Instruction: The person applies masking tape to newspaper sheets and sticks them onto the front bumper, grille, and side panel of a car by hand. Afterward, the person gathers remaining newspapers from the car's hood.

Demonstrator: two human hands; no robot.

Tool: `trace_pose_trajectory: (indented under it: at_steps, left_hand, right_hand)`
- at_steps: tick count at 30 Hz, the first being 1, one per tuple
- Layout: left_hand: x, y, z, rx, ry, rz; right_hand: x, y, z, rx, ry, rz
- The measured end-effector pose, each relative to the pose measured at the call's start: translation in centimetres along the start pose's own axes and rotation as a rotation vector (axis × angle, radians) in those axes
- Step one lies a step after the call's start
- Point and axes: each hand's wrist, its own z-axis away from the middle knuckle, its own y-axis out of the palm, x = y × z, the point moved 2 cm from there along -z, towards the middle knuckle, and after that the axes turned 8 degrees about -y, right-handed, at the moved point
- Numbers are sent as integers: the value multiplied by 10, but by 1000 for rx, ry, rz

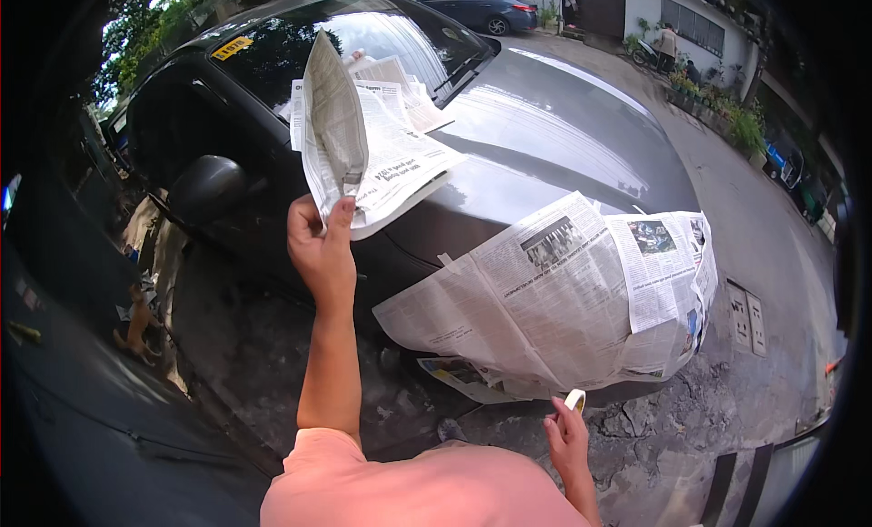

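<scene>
My left hand (325, 244) is raised over the fender of a dark grey car and grips a folded newspaper (409, 169) by its lower edge, thumb on top. One leaf of it stands up and curls. Behind it, more newspaper sheets (426, 108) lie at the base of the windscreen (409, 33). Low at the right, my right hand (569, 435) holds a roll of masking tape (575, 400), seen nearly edge-on. Newspaper sheets (572, 302) cover the car's front corner and bumper, with bits of tape at their upper edge. The bare hood (538, 112) shines beyond them.
The car's side mirror (210, 188) sticks out at the left. A tan animal (138, 323) is on the ground beyond. Broken concrete (637, 418) lies by the bumper. Across the street are a parked sedan (477, 9), a person (666, 47) beside a motorcycle (642, 52), and plants (746, 126).
</scene>
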Motion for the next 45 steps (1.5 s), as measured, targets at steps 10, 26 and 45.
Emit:
trace_pose_trajectory:
  at_steps: [10, 26, 45]
  left_hand:
    - [-48, -76, 234, 487, -379, 288]
    - [53, -258, 88, 535, -958, -33]
    - [212, 23, -163, 691, 538, -302]
  right_hand:
    - [177, 49, -57, 138, -929, 91]
    - [82, 75, -67, -360, -41, -609]
    - [32, 395, -17, 146, 706, -675]
